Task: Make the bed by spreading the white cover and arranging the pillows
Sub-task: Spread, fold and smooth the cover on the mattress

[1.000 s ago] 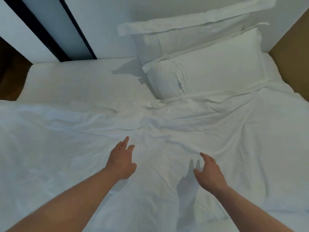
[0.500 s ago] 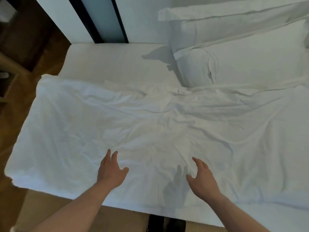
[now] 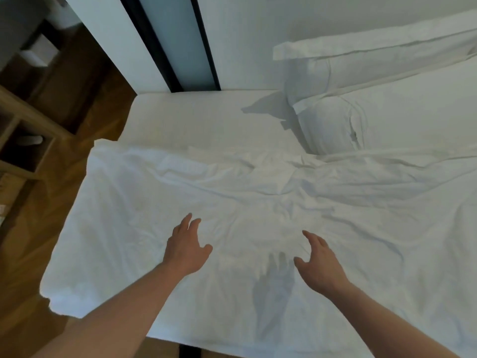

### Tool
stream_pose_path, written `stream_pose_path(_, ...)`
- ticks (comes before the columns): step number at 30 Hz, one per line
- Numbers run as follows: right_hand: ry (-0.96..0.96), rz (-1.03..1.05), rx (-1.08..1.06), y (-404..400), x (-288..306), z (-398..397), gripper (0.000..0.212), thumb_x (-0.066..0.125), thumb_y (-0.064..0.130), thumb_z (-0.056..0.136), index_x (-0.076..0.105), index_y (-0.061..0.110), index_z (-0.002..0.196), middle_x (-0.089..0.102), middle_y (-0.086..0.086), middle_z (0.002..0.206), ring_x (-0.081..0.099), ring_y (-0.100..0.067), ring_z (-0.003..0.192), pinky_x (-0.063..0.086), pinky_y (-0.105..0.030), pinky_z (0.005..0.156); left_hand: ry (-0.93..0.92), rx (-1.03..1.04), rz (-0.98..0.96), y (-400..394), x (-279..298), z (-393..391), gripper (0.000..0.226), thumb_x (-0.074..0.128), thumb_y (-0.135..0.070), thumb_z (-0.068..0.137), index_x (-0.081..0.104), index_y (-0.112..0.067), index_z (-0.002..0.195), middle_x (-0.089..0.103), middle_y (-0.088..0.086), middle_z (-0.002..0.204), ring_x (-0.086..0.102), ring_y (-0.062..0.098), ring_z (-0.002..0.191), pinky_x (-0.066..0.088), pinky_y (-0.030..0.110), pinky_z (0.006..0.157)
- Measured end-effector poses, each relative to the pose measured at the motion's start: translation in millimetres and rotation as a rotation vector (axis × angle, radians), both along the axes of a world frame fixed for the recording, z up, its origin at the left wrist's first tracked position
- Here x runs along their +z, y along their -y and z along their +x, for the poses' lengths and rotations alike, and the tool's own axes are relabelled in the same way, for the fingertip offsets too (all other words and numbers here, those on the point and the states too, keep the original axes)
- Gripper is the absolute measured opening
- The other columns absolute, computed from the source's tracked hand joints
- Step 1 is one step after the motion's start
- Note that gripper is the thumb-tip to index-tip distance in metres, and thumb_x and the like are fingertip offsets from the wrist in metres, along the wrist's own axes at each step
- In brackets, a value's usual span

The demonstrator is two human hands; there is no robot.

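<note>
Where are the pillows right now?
In the head view, both pillows sit at the upper right: the back pillow leans against the wall, the front pillow lies before it, its lower edge meeting the rumpled white cover.

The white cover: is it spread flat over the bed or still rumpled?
Spread but still rumpled. The white cover lies opened across the bed, with creases bunched toward the pillows; bare mattress shows beyond its far edge.
</note>
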State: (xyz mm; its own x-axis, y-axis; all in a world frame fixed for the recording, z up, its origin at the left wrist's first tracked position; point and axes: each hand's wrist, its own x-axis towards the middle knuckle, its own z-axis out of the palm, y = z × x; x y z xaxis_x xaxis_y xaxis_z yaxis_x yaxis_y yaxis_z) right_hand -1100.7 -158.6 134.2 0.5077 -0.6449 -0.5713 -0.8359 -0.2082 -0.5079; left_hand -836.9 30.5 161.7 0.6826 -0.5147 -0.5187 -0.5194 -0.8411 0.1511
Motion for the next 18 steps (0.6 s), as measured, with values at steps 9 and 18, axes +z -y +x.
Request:
stream_pose_path(9,-0.053,-0.098,-0.067,-5,-78,140,0.076,0.067,0.028,0.09,0.031,0.019,0.157,0.032,-0.008,0.16,0.041,-0.029,0.142,0.036,-0.04,0.114,0.052,-0.213,-0.007,24,-74,152,0.078,0.062,-0.046,0.092,0.028,-0.02,0.158,0.006,-0.002,0.17,0.021,0.026,0.151,0.031,0.041,0.117)
stream_pose_path(18,-0.067,-0.193,-0.123,7,-165,232,0.084,0.068,0.033,0.089,0.025,0.019,0.159,0.026,-0.012,0.162,0.038,-0.037,0.143,0.036,-0.045,0.115,-0.004,-0.198,0.048,37,-172,238,0.084,0.063,-0.05,0.091,0.024,-0.022,0.16,-0.004,-0.001,0.17,0.015,0.029,0.152,0.037,0.046,0.115)
